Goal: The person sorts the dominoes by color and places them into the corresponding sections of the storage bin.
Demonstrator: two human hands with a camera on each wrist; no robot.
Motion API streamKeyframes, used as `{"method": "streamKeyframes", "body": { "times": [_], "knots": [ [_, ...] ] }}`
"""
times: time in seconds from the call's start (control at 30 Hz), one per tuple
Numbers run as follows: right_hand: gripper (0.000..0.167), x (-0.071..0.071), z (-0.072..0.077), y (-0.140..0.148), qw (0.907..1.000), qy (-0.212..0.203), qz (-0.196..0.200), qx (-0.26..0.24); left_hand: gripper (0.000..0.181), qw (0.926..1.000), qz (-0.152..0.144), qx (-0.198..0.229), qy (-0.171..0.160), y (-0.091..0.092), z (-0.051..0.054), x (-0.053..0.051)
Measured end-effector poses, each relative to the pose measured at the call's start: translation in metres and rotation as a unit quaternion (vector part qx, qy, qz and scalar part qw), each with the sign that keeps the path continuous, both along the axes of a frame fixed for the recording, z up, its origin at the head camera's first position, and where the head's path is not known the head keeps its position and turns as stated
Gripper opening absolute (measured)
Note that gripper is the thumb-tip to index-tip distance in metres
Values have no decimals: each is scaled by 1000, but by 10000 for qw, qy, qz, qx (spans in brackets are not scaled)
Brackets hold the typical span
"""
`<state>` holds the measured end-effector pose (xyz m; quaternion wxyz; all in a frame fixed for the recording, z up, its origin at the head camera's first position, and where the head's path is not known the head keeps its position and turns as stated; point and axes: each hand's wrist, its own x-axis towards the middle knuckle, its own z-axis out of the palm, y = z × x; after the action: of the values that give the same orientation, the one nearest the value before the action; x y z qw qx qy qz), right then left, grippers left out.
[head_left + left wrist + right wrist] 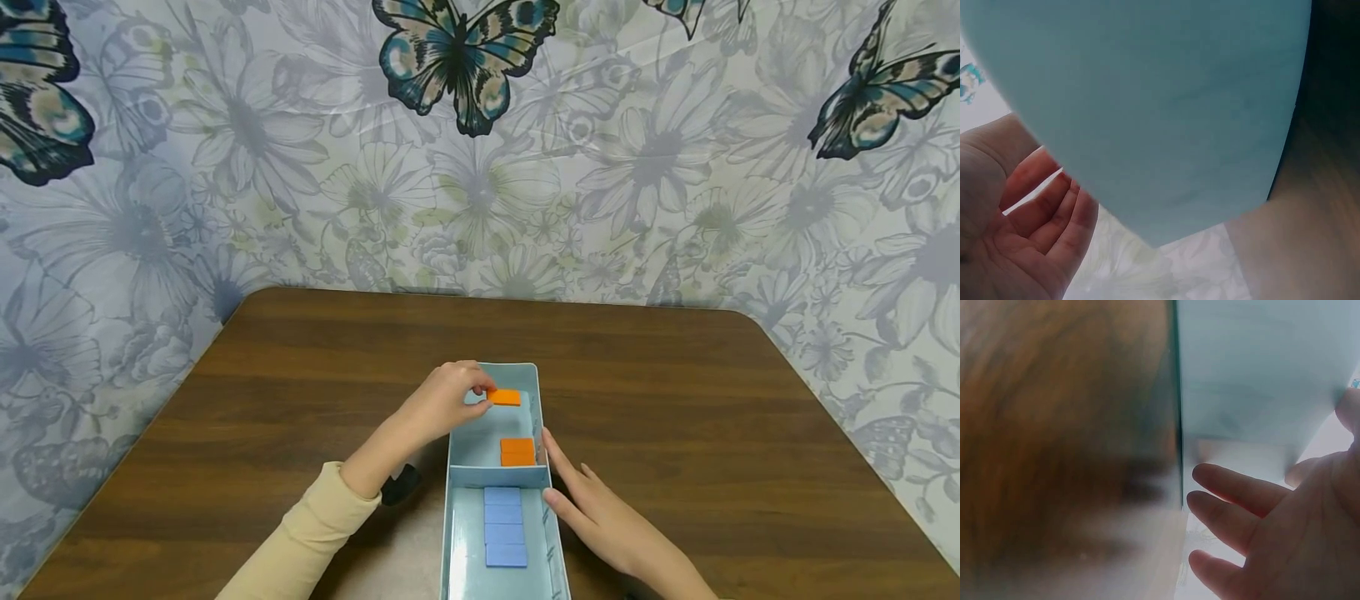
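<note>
A long light-blue tray (498, 476) with a cross divider lies on the table. My left hand (448, 400) reaches over its far left edge and pinches the left end of a flat orange block (506, 397) between thumb and fingers. A second, squarer orange piece (517, 452) sits by the divider in the same far compartment. In the near compartment, several blue blocks (505, 533) lie in a column. My right hand (600, 517) rests against the tray's outer right wall, fingers extended. The left wrist view shows the tray's outside wall (1179, 125) hiding my left fingertips.
The brown wooden table (300, 358) surrounds the tray. Behind its far edge hangs a cloth (480, 208) printed with flowers and butterflies. A dark wrist device (401, 485) shows under my left wrist, beside the tray.
</note>
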<state>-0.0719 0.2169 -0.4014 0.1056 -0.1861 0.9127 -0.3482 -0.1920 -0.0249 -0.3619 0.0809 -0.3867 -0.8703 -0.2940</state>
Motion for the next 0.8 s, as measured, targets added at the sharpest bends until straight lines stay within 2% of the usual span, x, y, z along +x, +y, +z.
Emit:
{"method": "streamKeyframes", "body": {
  "times": [0.2,0.53,0.8],
  "knots": [
    [62,0,0,0,10000,15,7,24,13,9999,-97,-122,-64,5,-5,1],
    [63,-1,1,0,10000,50,14,30,8,9978,-201,-549,305,17,-13,1],
    [63,0,2,-1,9999,-81,-80,25,5,9958,-161,-900,71,23,-15,2]
  ]
}}
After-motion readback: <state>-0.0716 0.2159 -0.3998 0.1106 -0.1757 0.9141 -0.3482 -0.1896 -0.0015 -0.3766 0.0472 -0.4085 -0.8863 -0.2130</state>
